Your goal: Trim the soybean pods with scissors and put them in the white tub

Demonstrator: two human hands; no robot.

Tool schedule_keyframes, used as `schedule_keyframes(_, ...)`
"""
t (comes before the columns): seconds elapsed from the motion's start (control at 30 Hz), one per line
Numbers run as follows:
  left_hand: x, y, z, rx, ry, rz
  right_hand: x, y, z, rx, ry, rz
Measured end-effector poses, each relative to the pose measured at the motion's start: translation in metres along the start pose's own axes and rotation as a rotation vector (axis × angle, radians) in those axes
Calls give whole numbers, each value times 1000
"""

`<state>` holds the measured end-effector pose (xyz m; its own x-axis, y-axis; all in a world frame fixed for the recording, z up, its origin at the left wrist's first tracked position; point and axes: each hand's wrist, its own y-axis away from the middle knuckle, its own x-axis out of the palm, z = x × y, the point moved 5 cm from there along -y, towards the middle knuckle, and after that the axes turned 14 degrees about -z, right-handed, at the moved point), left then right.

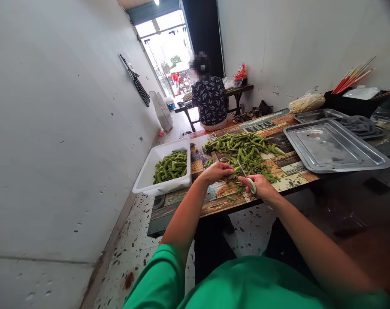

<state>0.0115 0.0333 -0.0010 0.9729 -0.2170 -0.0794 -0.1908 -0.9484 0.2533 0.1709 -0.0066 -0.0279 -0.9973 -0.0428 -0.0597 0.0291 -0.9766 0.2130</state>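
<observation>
My left hand (219,171) is closed, its fingertips pinching a green edamame pod (237,170) over the front of the table. Just to its right, my right hand (259,187) grips a pair of scissors (252,186) by pale green handles, the blades pointing up and left close to the pod. Behind both hands lies a loose heap of edamame pods (246,148), with small trimmings at its near side. A white plastic tub (146,174) to the left holds more pods.
The patterned wooden table (210,209) carries a metal tray (336,148) at right. Beyond it are a grey cloth (358,125), a bag of pale sticks (306,103) and a black box (339,102). A person (210,96) sits farther off, facing away, near a bright doorway.
</observation>
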Motion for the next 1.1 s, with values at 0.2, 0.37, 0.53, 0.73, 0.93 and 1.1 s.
schedule_keyframes(0.2,-1,-2,-5,1,379,-202,7,15,-1,122,-98,77)
schedule_keyframes(0.37,-1,0,-5,66,479,-333,12,20,1,99,-114,84)
schedule_keyframes(0.53,9,7,0,14,466,-341,15,22,9,88,-120,95)
schedule_keyframes(0.73,18,9,5,15,432,-337,17,20,10,82,-100,101)
schedule_keyframes(0.93,23,10,14,17,434,-379,16,15,2,-9,-57,71)
schedule_keyframes(1.1,-10,22,2,187,212,-592,10,10,-6,64,-115,21)
